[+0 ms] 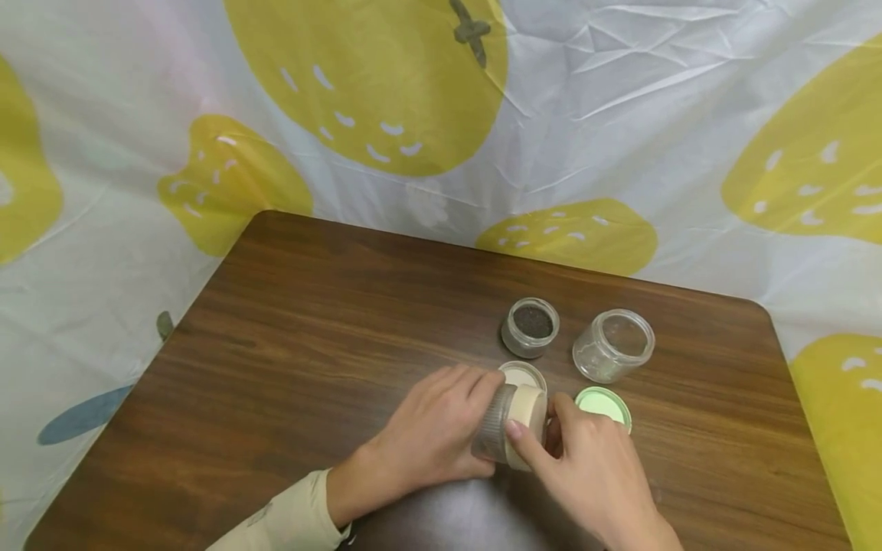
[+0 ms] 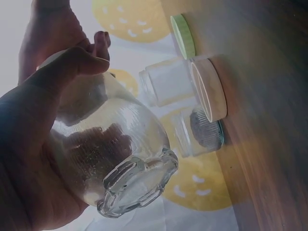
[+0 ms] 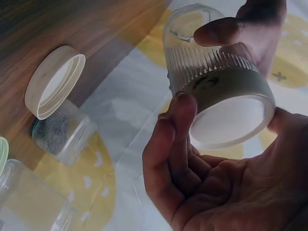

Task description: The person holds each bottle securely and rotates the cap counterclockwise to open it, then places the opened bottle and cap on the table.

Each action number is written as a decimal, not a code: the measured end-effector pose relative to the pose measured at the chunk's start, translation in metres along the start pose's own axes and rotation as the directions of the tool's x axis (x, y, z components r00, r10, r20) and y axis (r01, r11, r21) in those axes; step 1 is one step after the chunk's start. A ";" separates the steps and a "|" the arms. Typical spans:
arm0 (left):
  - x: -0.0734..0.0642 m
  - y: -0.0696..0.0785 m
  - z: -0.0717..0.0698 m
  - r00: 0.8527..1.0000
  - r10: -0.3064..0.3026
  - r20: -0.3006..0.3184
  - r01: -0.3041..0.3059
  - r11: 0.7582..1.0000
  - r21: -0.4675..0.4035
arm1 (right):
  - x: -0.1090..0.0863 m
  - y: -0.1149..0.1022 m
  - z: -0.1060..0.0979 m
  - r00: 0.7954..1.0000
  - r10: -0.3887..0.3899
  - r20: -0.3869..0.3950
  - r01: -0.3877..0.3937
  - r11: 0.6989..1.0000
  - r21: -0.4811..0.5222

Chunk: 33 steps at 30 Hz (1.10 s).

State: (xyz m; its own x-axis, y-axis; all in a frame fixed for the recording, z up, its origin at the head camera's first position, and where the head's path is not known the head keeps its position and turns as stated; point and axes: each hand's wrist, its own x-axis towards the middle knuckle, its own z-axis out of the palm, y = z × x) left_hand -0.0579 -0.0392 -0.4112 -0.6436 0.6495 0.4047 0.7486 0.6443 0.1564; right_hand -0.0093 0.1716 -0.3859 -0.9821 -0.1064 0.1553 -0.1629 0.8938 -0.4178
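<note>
Tilted on its side above the table is a ribbed glass jar capped with a cream lid. My left hand grips the jar's body, fingers over the top and thumb underneath. From the other side, my right hand holds the lid by its rim between thumb and fingers. The right wrist view shows the lid's flat top facing the right palm. In the left wrist view the jar's thick glass base points away from the hands.
Just beyond the hands lies a second cream lid, partly hidden. A pale green lid lies by the right hand. Behind stand an open small jar of dark grains and an open clear jar. A patterned cloth hangs behind the table.
</note>
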 end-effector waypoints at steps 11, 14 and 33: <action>-0.001 -0.003 -0.004 1.000 -0.001 0.011 0.002 1.000 -0.025 | -0.002 0.017 -0.004 0.965 -0.262 -0.019 0.263 0.961 0.085; -0.002 -0.003 -0.003 1.000 0.004 0.025 -0.003 1.000 -0.020 | -0.002 0.021 -0.006 0.950 -0.311 -0.004 0.310 0.948 0.071; -0.003 -0.004 0.000 0.998 -0.009 0.056 0.010 1.000 -0.017 | 0.002 0.024 -0.017 0.834 -0.552 -0.012 0.551 0.834 -0.024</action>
State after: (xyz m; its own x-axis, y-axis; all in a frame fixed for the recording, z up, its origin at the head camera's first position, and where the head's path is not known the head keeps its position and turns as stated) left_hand -0.0593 -0.0437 -0.4135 -0.6580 0.6656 0.3520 0.7450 0.6435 0.1759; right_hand -0.0131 0.2004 -0.3801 -0.7282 -0.5766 0.3705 -0.6749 0.6974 -0.2412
